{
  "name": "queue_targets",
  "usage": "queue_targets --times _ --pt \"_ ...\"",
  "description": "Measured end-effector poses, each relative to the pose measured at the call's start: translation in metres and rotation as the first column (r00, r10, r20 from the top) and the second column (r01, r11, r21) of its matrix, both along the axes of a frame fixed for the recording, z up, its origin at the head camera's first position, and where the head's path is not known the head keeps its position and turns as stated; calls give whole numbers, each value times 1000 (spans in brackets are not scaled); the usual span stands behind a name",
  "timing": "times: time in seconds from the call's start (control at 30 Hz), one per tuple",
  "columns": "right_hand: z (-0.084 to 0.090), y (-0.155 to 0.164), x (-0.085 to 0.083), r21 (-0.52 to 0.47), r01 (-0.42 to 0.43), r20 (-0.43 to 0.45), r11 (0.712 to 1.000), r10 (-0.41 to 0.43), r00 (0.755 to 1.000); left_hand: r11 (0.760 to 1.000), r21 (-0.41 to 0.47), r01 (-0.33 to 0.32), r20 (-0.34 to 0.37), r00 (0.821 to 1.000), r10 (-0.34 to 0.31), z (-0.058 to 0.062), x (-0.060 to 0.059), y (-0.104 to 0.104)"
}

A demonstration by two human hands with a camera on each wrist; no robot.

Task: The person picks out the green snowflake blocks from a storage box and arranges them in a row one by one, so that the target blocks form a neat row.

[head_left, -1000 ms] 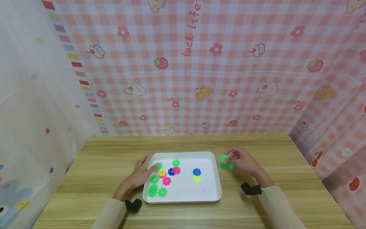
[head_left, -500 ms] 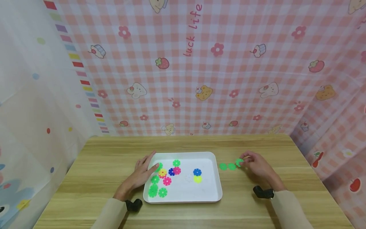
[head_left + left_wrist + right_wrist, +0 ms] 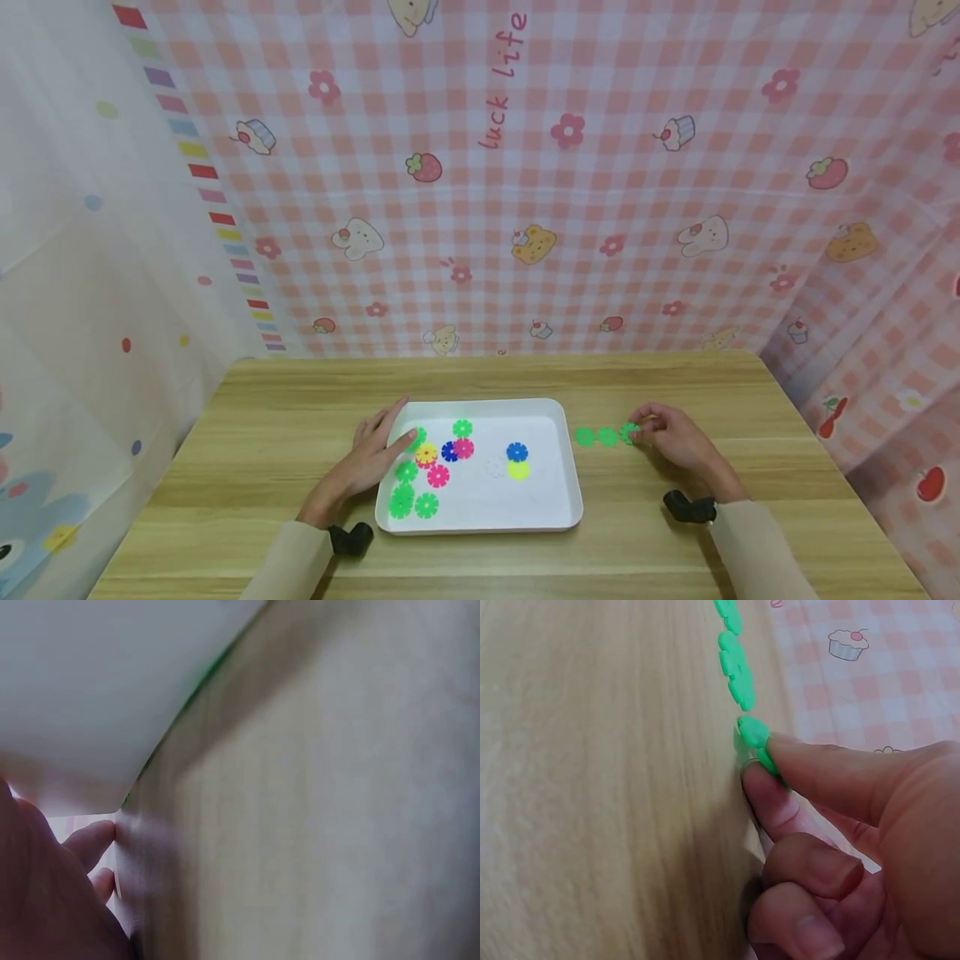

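In the head view, my left hand (image 3: 369, 458) rests at the left edge of a white tray (image 3: 540, 508), its thumb over the rim and its fingers outside. The left wrist view shows fingertips (image 3: 91, 841) close to the tray's outer wall. Right of the tray, my right hand (image 3: 678, 437) pinches a green notched plastic disc (image 3: 753, 731) between thumb and index finger, low over the table. That disc is at the right end of a short row with two other green discs, the middle one (image 3: 607, 437) and the left one (image 3: 584, 437). In the right wrist view, a small gap separates the pinched disc from its neighbour.
Inside the tray lie several green discs (image 3: 426, 505), pink discs (image 3: 438, 476), a yellow disc (image 3: 518, 471), a blue disc (image 3: 517, 452) and a clear disc (image 3: 495, 467). The wooden table (image 3: 300, 400) meets a checked pink cloth (image 3: 570, 192) at the back.
My right hand has moved right with the green disc, from above the other two to the right end, then lowered it to the table. The left hand and tray stay put.
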State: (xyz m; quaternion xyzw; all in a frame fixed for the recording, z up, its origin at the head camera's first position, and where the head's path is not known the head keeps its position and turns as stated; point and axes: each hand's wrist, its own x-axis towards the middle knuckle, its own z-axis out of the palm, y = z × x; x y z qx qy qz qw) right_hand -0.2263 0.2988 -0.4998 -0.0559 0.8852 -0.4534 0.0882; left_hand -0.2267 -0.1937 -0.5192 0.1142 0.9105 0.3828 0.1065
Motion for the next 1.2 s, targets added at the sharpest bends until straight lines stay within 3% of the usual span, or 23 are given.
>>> queue_targets --times 0.43,1.2 --pt "-3 -2 2 37 50 -37 998 -49 998 1000 -7 -2 2 1000 2 0 0 1" --pt "-2 -5 4 35 53 -44 998 -51 998 1000 -3 -2 -2 1000 2 0 0 -1"
